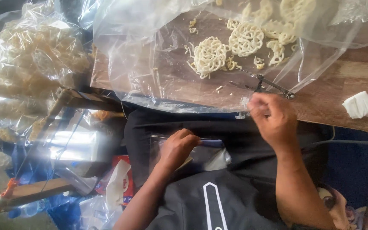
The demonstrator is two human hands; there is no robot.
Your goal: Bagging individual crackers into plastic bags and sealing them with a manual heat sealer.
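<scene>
My left hand (177, 147) rests on my dark lap and grips a small clear plastic bag (211, 155) with a white insert. At the wooden table's (354, 72) front edge, my right hand (273, 119) has its fingertips pinched together against the rim of a large clear plastic sheet (150, 51). What it pinches is too small to tell. Round lacy white crackers (209, 55) lie on that sheet, just beyond my right hand. Metal scissors (269, 83) lie next to my right hand's fingertips.
A folded white tissue (360, 104) lies on the table at the right. Big clear bags full of crackers (35, 55) are piled at the left. Below them are a wooden frame (35, 189), a red and white packet (122, 179) and more plastic.
</scene>
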